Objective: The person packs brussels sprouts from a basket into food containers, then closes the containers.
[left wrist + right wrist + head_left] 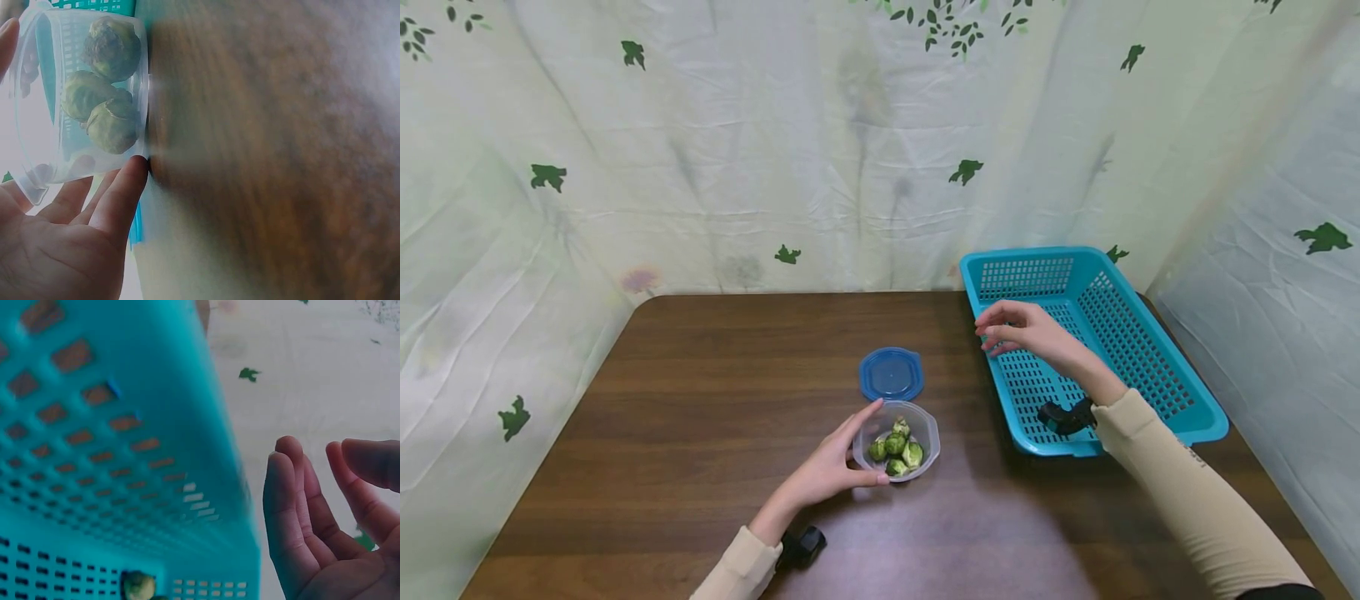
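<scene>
A small clear plastic container stands on the table with several Brussels sprouts in it. My left hand holds it from the left, thumb and fingers spread around its side; the left wrist view shows fingertips against the wall of the tub. Over the left part of a turquoise plastic basket hovers my right hand, its fingers loosely bent and nothing between them. Inside the basket, the right wrist view shows a Brussels sprout near a corner; another is partly visible beside it.
A blue lid lies flat just behind the container. The brown wooden table extends to the left and front. White leaf-patterned cloth hangs behind and at both sides. The basket stands at the table's right back edge.
</scene>
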A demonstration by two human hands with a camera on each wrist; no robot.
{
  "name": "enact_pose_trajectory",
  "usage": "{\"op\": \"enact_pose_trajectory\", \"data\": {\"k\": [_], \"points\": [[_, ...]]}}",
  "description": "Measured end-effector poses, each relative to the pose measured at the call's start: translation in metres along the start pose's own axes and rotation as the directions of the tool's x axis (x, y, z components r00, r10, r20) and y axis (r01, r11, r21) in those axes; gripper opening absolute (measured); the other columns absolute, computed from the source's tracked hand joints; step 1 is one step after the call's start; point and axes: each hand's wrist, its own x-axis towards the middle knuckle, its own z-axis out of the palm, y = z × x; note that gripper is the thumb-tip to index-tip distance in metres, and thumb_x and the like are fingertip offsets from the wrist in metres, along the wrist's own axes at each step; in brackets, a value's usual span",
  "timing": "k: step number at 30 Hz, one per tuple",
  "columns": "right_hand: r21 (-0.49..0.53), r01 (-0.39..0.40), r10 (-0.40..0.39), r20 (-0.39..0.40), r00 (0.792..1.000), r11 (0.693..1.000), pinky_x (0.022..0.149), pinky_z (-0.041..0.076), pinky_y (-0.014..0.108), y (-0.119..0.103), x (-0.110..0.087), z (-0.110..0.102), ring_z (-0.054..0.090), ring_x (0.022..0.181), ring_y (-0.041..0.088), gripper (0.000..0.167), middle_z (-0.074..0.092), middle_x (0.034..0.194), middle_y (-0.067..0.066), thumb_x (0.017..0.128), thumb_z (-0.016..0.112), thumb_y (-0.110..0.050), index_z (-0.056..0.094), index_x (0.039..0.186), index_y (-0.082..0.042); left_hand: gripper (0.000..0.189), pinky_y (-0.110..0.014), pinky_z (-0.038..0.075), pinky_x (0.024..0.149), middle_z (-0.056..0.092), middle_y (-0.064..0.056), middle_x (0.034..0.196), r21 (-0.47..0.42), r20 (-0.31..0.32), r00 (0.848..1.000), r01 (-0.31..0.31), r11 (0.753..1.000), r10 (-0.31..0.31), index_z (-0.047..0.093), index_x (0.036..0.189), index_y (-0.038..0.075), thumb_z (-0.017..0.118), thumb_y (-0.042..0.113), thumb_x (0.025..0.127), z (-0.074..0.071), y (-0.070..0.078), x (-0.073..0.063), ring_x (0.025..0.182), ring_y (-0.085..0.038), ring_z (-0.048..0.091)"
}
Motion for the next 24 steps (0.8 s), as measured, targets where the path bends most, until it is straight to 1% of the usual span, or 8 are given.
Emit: {"op": "enact_pose_trajectory", "data": {"k": [2,6,9,13,17,20,22,24], "points": [[0.002,-0.002,0.002,-0.016,1.000,1.000,0.084,0.050,0.050,0.003,0.000,-0.004,0.062,0.093,0.035,0.026,0.056,0.114,0.027,0.097,0.056,-0.009,0.054,0.117,0.007,0.098,-0.045,0.043,0.096,0.029,-0.010,0.150,-0.002,-0.001,1.000,-0.002,1.000,0.002,0.021,0.154,0.021,0.082,0.027,0.077,0.000,0.000,0.000,0.133,-0.027,0.034],[0.001,-0.011,0.011,-0.042,0.999,1.000,0.087,0.047,0.056,0.010,0.001,-0.012,0.060,0.098,0.040,0.031,0.054,0.118,0.029,0.097,0.057,-0.011,0.052,0.120,0.009,0.098,-0.044,0.043,0.096,0.031,-0.010,0.149,-0.002,-0.002,1.000,-0.006,1.000,0.006,0.021,0.154,0.020,0.082,0.027,0.077,0.001,-0.001,0.000,0.133,-0.027,0.035],[-0.003,-0.018,0.018,-0.057,0.998,1.000,0.087,0.048,0.054,0.016,0.002,-0.018,0.059,0.100,0.042,0.034,0.055,0.118,0.028,0.097,0.057,-0.013,0.051,0.121,0.009,0.098,-0.044,0.043,0.096,0.032,-0.010,0.149,0.001,-0.002,1.000,-0.008,1.000,0.008,0.021,0.154,0.020,0.082,0.027,0.077,0.001,-0.001,0.000,0.133,-0.028,0.035],[-0.019,-0.039,0.037,-0.071,0.997,0.999,0.087,0.049,0.049,0.021,0.003,-0.025,0.061,0.099,0.037,0.037,0.053,0.120,0.030,0.097,0.058,-0.017,0.051,0.123,0.008,0.098,-0.043,0.044,0.096,0.032,-0.009,0.149,0.000,-0.002,1.000,-0.011,1.000,0.011,0.021,0.154,0.020,0.082,0.027,0.077,0.000,-0.001,0.000,0.133,-0.028,0.035],[-0.028,-0.056,0.054,-0.076,0.996,0.998,0.088,0.049,0.050,0.026,0.005,-0.031,0.061,0.099,0.034,0.037,0.049,0.125,0.032,0.098,0.056,-0.016,0.049,0.124,0.009,0.098,-0.043,0.044,0.096,0.033,-0.009,0.149,-0.002,-0.002,1.000,-0.012,1.000,0.012,0.021,0.154,0.020,0.082,0.027,0.077,0.001,-0.001,0.000,0.132,-0.028,0.035],[-0.040,-0.063,0.060,-0.083,0.995,0.997,0.088,0.049,0.049,0.029,0.006,-0.036,0.062,0.097,0.031,0.036,0.049,0.126,0.031,0.099,0.054,-0.014,0.049,0.125,0.010,0.098,-0.043,0.044,0.096,0.033,-0.009,0.149,-0.004,-0.001,1.000,-0.012,1.000,0.012,0.021,0.154,0.020,0.082,0.027,0.077,0.001,0.000,0.000,0.133,-0.028,0.035],[-0.050,-0.069,0.065,-0.085,0.994,0.996,0.088,0.048,0.050,0.031,0.007,-0.038,0.062,0.098,0.031,0.035,0.049,0.127,0.030,0.099,0.054,-0.014,0.049,0.124,0.010,0.098,-0.043,0.044,0.096,0.032,-0.009,0.149,-0.004,-0.002,1.000,-0.014,1.000,0.014,0.021,0.154,0.020,0.082,0.026,0.077,0.001,0.000,0.000,0.133,-0.028,0.035],[-0.056,-0.078,0.073,-0.086,0.994,0.995,0.089,0.048,0.051,0.033,0.008,-0.041,0.061,0.101,0.035,0.035,0.049,0.127,0.030,0.099,0.053,-0.014,0.049,0.124,0.010,0.098,-0.042,0.044,0.096,0.032,-0.009,0.149,-0.005,-0.002,1.000,-0.016,1.000,0.016,0.021,0.154,0.020,0.082,0.026,0.077,0.001,0.000,0.001,0.132,-0.028,0.035]]}}
